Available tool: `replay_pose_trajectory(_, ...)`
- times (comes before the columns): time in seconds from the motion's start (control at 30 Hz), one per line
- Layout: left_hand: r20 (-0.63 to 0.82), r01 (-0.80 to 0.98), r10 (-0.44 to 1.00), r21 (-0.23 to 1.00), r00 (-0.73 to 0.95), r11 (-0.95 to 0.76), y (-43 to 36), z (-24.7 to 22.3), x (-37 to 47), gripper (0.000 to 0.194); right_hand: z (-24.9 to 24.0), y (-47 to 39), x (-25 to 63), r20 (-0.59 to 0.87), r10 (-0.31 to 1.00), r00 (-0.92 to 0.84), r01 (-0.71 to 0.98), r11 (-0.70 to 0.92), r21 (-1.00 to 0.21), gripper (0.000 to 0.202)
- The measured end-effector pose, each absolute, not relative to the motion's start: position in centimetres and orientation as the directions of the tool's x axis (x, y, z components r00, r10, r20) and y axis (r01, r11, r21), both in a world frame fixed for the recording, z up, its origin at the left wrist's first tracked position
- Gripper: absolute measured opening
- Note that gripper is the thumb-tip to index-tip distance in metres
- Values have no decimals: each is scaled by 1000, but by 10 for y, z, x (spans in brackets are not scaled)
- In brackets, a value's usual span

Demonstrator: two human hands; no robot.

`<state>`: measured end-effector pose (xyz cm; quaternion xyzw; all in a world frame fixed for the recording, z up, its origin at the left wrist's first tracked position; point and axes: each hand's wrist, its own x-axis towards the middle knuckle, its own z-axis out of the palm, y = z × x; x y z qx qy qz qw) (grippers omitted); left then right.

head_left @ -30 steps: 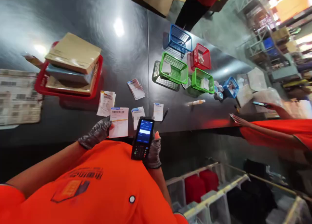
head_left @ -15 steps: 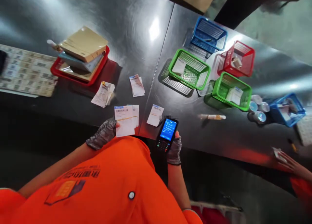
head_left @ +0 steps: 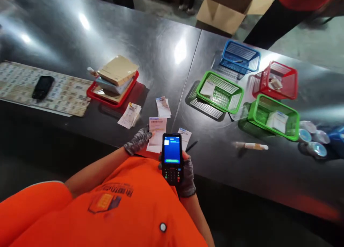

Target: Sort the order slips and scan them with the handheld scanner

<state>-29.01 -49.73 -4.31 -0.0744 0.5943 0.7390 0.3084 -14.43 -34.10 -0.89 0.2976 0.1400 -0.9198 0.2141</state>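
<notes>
My left hand (head_left: 138, 141), in a grey glove with bare fingertips, pinches the left edge of a printed paper slip (head_left: 157, 124) with a barcode near its top. My right hand (head_left: 189, 177), gloved alike, is wrapped round a black handheld scanner (head_left: 172, 150) with a lit blue screen and a keypad below it. The scanner covers the right part of the held slip. Behind it lies another barcode slip (head_left: 185, 135), partly hidden, beside a dark pen (head_left: 192, 145). Two small stacks of slips, a left stack (head_left: 129, 115) and a middle stack (head_left: 163, 107), rest farther up.
A red tray (head_left: 118, 104) bears boxes (head_left: 118, 69). Right of the table seam stand green (head_left: 220, 73), blue (head_left: 240, 46) and red baskets (head_left: 285, 68), another green basket (head_left: 297, 118), a marker (head_left: 252, 146) and clear round containers (head_left: 317, 149). A black device (head_left: 43, 87) lies on barcode sheets (head_left: 67, 95).
The scanner has moved left, now overlapping the held slip, and its screen shows a different page. The view has shifted, so table items appear lower and farther right. A co-worker's hand has left view.
</notes>
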Motion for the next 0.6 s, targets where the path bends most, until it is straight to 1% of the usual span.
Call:
replay_pose_trajectory(0.1, -441, -515, 386, 850, -810, -110, -500, -52, -310, 34, -8, -362, -166, -600, -394, -696, 546, -833, -86, 58)
replay_pose_trajectory(0.2, -405, -479, 420, 874, -812, -84, -504, -57, -322, 29, -9, -377, -183, -637, -390, -665, 550, -832, -65, 55)
replay_pose_trajectory(0.3, -388, -434, 400, 901, -831, -28, -507, -60, -333, 34, -11, -382, -190, -655, -407, -637, 567, -823, -40, 56)
replay_pose_trajectory(0.4, -369, -394, 375, 919, -851, 11, -507, -62, -341, 40, -13, -383, -188, -645, -426, -635, 574, -819, -24, 58)
replay_pose_trajectory(0.53, -344, -373, 409, 928, -845, 9, -505, -67, -343, 34, -11, -384, -179, -611, -403, -682, 533, -845, -36, 61)
replay_pose_trajectory(0.6, -323, -363, 437, 932, -840, -8, -505, -69, -341, 37, -8, -383, -174, -589, -397, -704, 518, -854, -43, 63)
